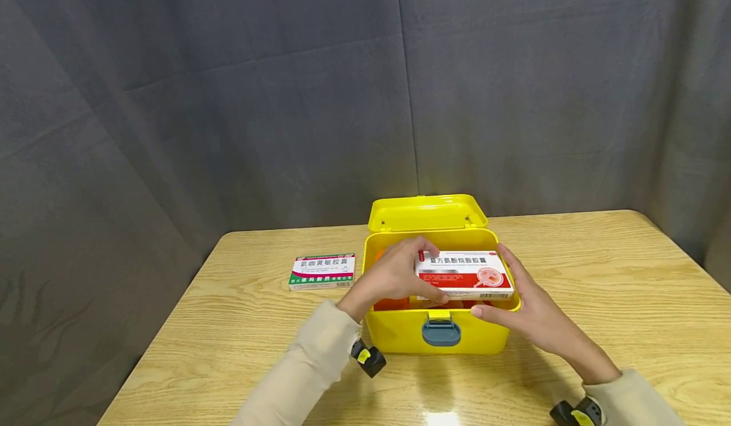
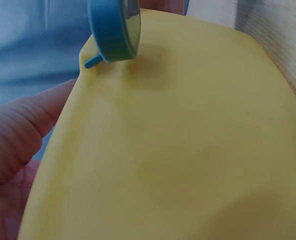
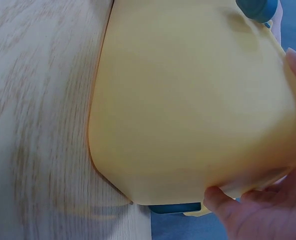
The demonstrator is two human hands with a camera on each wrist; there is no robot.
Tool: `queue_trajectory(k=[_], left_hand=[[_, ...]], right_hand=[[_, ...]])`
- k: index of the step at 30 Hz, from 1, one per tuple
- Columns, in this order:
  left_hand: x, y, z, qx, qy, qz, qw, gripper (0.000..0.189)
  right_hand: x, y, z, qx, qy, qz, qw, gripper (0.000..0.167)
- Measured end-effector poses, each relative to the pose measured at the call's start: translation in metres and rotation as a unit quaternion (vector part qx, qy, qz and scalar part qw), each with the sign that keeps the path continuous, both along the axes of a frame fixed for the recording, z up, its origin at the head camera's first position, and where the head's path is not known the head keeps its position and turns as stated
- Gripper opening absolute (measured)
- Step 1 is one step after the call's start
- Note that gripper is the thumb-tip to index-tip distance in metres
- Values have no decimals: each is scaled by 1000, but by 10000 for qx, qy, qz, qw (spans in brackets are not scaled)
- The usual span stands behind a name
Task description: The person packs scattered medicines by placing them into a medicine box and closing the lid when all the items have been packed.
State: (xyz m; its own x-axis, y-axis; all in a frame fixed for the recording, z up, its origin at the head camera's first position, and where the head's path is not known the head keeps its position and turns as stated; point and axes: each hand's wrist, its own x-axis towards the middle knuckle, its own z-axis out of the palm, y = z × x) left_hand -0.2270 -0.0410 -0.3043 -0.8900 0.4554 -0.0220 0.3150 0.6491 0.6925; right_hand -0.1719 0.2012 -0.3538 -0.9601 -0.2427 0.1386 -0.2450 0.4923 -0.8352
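A white and red medicine box (image 1: 465,275) lies flat over the mouth of the yellow storage box (image 1: 474,331). My left hand (image 1: 394,273) pinches its left end, fingers at the far edge and thumb along the near edge. My right hand (image 1: 533,305) spreads around the right rim, its index fingertip right at the medicine box's far right corner and its thumb over the front rim. In the right wrist view, the right hand (image 3: 272,210) lies along the yellow wall. Orange-red contents (image 1: 391,303) show under the left hand; the medicine box hides most of the inside.
The yellow lid (image 1: 428,212) stands open at the back, and a grey-blue latch (image 1: 441,332) hangs on the front. Left of the storage box, a white, green and magenta medicine box (image 1: 322,271) lies on the wooden table (image 1: 240,324). A grey curtain (image 1: 285,127) hangs behind.
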Motion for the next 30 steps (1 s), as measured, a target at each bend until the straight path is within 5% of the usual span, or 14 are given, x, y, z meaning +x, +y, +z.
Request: queue_trajectory(k=[30], left_hand=[[-3,21,-9,-1544,535,-510,9852,62]], right_hand=[[-1,1,-2,87,79,-68,9999,108]])
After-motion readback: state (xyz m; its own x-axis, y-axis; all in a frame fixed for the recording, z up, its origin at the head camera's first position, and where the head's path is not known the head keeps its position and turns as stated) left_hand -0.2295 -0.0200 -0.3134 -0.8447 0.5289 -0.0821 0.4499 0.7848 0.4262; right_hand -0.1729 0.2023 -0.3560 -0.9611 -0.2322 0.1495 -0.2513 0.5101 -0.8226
